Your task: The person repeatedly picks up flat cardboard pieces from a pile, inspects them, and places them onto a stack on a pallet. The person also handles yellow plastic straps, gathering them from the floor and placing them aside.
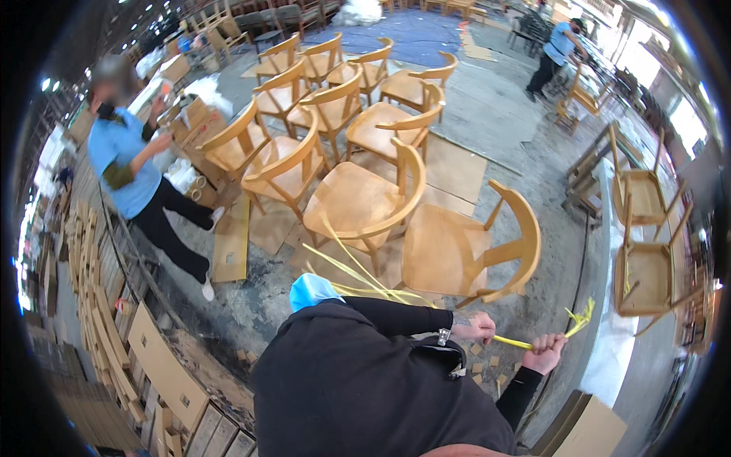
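Observation:
My left hand (475, 327) and my right hand (545, 353) are both closed on a thin yellow plastic strap (512, 342) stretched between them. Its frayed end (581, 314) sticks out past my right hand. More long yellow strips (352, 268) fan out to the left, above my black sleeve. A watch sits on my left wrist. The nearest light wooden chair (457, 251) stands just beyond my hands, on a cardboard sheet.
Several matching wooden chairs (335, 114) crowd the concrete floor ahead. A person in a blue shirt (126, 164) stands at the left by cardboard boxes; another person (556, 53) works far back right. Two chairs (643, 228) stand at the right, and stacked wooden parts (95, 305) lie at the left.

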